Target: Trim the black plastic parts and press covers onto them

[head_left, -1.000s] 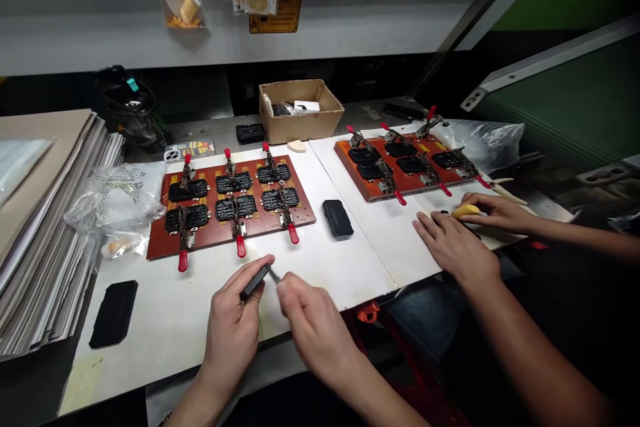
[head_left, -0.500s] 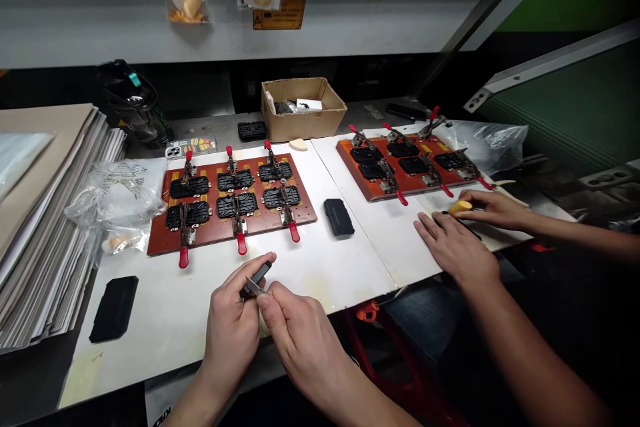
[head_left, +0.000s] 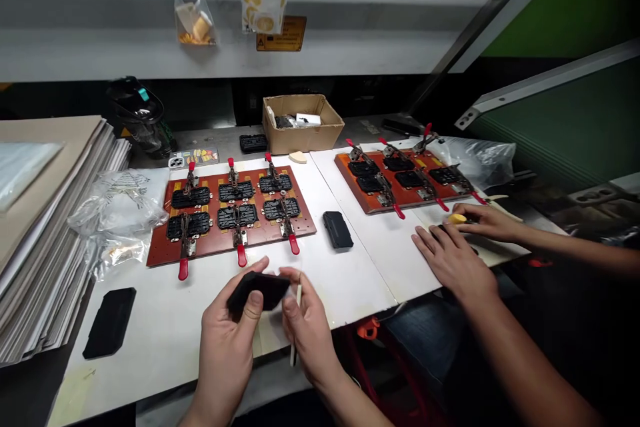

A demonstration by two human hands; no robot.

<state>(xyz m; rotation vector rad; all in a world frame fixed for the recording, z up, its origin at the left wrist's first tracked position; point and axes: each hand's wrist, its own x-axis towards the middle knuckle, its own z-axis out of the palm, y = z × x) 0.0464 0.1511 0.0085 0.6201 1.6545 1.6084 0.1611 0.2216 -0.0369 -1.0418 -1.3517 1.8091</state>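
Since half a second ago the piece has been turned from edge-on to face-up, and the tool has swung off its edge and now hangs to one side. From where I stand, the left hand is curled round the black panel, thumb pressed flat on its face, fingers underneath and along the far edge. The right hand is half closed, with a slim pale tool tucked in its fingers and standing nearly upright; its fingertips are at the panel's right end, too blurred for me to tell whether they touch.

What matters is how the panel lies between the two. Its long axis runs across the body, from the left palm toward the right fingertips, so it sits just left of the right hand and a little farther out. The left hand has it firmly; the right is at one short end only, and the tool runs across that axis, not along it.

Farther out, a second black panel lies to the left on the white sheet, a third panel ahead to the right. Beyond the hands is a red-brown board with red-handled clamps. On the right, a co-worker's hand rests by another clamp board.
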